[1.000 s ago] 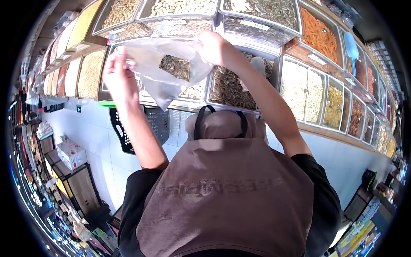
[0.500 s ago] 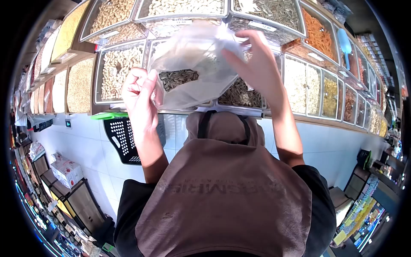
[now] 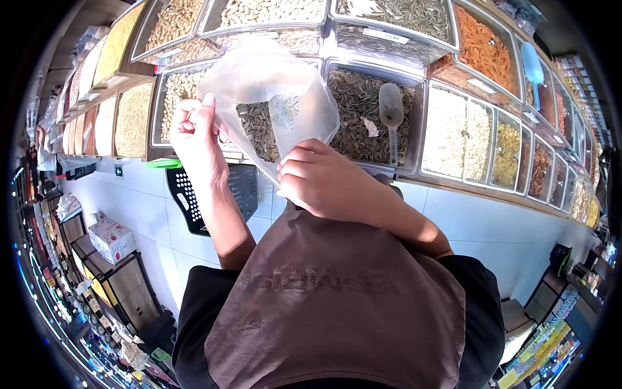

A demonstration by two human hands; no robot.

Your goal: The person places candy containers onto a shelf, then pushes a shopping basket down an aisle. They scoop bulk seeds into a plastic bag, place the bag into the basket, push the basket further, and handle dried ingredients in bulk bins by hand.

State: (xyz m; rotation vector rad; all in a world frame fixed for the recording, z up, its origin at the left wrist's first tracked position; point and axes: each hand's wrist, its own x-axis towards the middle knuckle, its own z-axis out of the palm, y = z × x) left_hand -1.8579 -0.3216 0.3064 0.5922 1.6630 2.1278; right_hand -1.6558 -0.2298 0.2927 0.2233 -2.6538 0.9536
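A clear plastic bag hangs spread between my two hands, over the lower bins. My left hand pinches its left edge between thumb and fingers. Lower down on the right, my right hand has its fingers curled on the bag's near edge. Dark striped sunflower seeds show in the bag's outline; whether they lie inside it or in the bin behind I cannot tell. Right of the bag, a bin of sunflower seeds holds a clear scoop and a pinkish scrap.
Peanuts and more sunflower seeds fill the upper bins. Orange strips and a blue scoop are on the right, above pale grain bins. A black basket with a green handle stands on the floor below left.
My right hand has come down and left from the bag's upper right to its near edge and closed there. The bag has shifted left, uncovering the bin with the clear scoop.
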